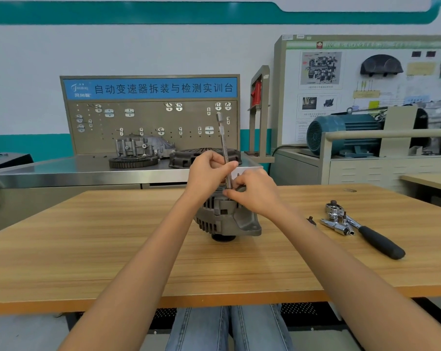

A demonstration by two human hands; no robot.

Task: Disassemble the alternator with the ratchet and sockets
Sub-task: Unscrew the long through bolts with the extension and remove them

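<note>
At the middle of the wood-grain laminate counter [113, 249], a grey cast-metal alternator [227, 219] with slotted vents is stood on its dark pulley end. A long, slim steel extension bar [224, 145] is held nearly upright above the alternator's top, its upper end tilted slightly to the left. The bar is gripped by the left hand [209, 173], whose fingers are curled round the shaft. The lower end of the bar is pinched by the right hand [255, 191] just where it meets the top of the alternator; what lies under the fingertips is hidden.

Well to the right on the counter, a chrome ratchet with a black rubber handle [366, 229] is laid at an angle, with several chrome sockets [337, 225] touching its head. A small dark part [311, 220] is seen just left of them.

Beyond the counter, a stainless-steel workbench [62, 171] is set against the wall, carrying a toothed ring gear [133, 161], a grey gearbox housing [141, 146] and a dark clutch cover [186, 155]. Behind these a perforated tool board with a blue Chinese-lettered header [151, 110] is mounted. To the right, a teal electric motor [341, 134] is fixed before a training display panel [353, 79]. The white wall [138, 49] is banded in teal. Blue-jeaned legs [227, 328] are seen below the counter edge.
</note>
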